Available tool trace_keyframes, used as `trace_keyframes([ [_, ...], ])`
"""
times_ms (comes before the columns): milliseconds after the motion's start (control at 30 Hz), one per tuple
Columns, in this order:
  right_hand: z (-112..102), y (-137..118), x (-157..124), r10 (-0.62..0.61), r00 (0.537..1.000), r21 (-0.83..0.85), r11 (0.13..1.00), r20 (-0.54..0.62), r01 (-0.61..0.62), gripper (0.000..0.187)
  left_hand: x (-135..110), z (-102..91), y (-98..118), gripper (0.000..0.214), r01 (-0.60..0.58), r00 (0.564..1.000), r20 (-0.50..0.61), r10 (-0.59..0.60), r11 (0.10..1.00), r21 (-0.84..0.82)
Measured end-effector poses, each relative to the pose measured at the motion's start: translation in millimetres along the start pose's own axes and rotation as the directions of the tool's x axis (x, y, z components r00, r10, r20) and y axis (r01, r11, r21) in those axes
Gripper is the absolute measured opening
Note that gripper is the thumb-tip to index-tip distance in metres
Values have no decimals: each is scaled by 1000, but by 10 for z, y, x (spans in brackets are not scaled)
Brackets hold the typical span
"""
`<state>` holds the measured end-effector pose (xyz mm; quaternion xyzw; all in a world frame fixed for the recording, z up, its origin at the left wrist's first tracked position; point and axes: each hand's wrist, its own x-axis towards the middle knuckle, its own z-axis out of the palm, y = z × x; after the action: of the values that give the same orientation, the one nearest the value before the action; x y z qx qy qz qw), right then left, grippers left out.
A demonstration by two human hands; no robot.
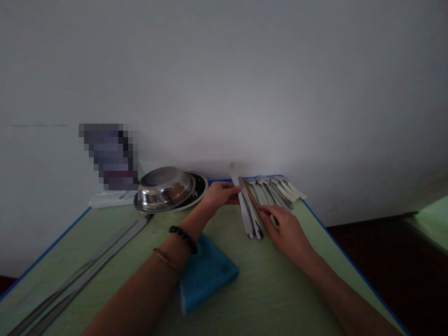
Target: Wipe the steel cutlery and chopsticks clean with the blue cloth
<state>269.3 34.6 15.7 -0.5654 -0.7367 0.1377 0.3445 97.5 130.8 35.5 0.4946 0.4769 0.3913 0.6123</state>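
A row of metal cutlery (271,191) lies side by side at the far right of a pale green table (266,280), with knives (247,212) at its left end and spoons and forks to the right. My left hand (219,193) rests with its fingers curled against the leftmost knife. My right hand (285,228) lies flat over the lower ends of the cutlery, its fingertips touching a thin brown stick (250,193) among the knives. Neither hand lifts anything.
An upturned steel bowl (163,186) sits on a dark plate (198,189) at the back left. A folded blue cloth (206,270) lies under my left forearm. Long metal tongs (87,266) lie at the left. A white wall stands behind the table's blue edge.
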Motion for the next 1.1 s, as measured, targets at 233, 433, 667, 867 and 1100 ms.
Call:
trace_keyframes([
  [233,175,55,-34,-136,990,-209,968,42,142,37,75,3,-163,7,3,999,-46,-1,999,42],
  [433,237,61,-45,-116,988,-212,968,104,136,38,54,55,-206,12,27,999,-49,-20,988,153],
  [667,265,97,-38,-115,987,-232,963,115,139,39,75,58,-245,14,17,998,-57,6,921,388],
  [867,282,127,-42,-111,988,-230,964,103,133,41,94,47,-254,24,-49,993,-50,109,749,661],
  [1100,269,141,-37,-105,989,-191,974,108,125,42,79,79,-292,29,-94,971,-30,239,493,865],
])
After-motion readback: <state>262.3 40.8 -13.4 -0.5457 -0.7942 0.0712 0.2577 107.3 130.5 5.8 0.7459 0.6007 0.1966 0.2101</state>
